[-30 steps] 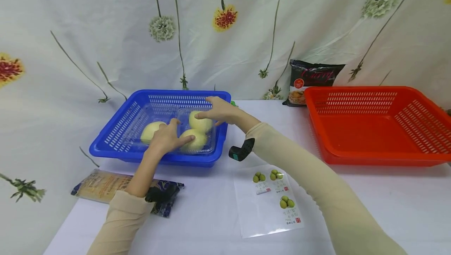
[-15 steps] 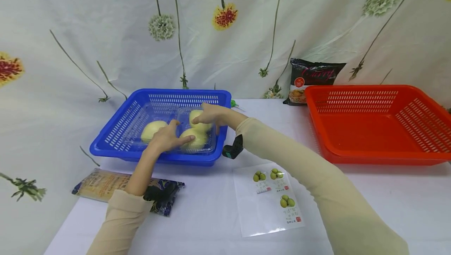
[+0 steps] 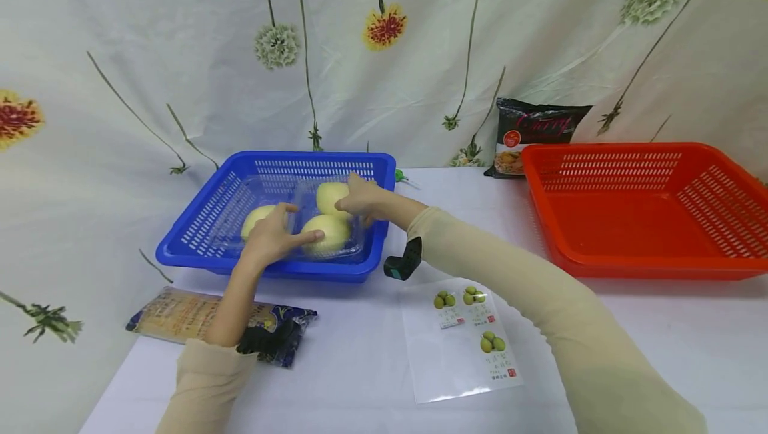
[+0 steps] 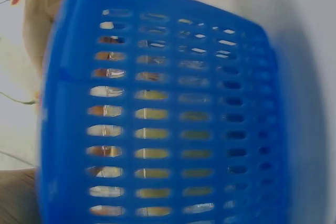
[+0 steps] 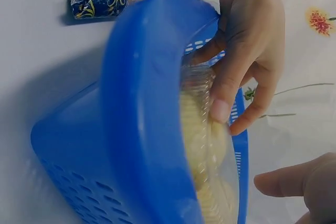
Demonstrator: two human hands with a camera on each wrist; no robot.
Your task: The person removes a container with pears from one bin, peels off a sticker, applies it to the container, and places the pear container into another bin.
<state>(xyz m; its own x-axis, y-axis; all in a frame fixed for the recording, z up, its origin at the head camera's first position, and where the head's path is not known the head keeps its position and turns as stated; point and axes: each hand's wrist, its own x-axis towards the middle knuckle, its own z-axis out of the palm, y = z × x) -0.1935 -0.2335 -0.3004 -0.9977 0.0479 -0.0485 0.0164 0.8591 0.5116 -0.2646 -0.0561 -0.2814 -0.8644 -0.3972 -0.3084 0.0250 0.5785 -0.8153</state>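
Note:
Two clear plastic boxes of round pale-yellow fruit sit in a blue basket (image 3: 327, 275). My left hand (image 3: 268, 239) grips the right-hand clear box (image 3: 307, 199) from the left, its thumb across the nearer fruit (image 3: 327, 233). From the right, my right hand (image 3: 361, 198) holds the same box near its back corner, thumb beside the farther fruit (image 3: 330, 197). In the right wrist view, the left thumb presses on the box's ridged edge (image 5: 198, 74). The left-hand clear box (image 3: 231, 217) holds another fruit (image 3: 255, 219), partly behind the left hand. The left wrist view mostly shows the basket's slotted wall (image 4: 157, 82).
A red basket (image 3: 648, 267) stands on the right, with a black curry packet (image 3: 534, 121) behind it. In front lies a clear sheet with fruit stickers (image 3: 447, 367). A tan-and-blue packet (image 3: 180, 314) lies under the left forearm.
My right hand has come down onto the right-hand box, and its fingers have drawn in. The box and its fruit have shifted slightly left, together with the left hand.

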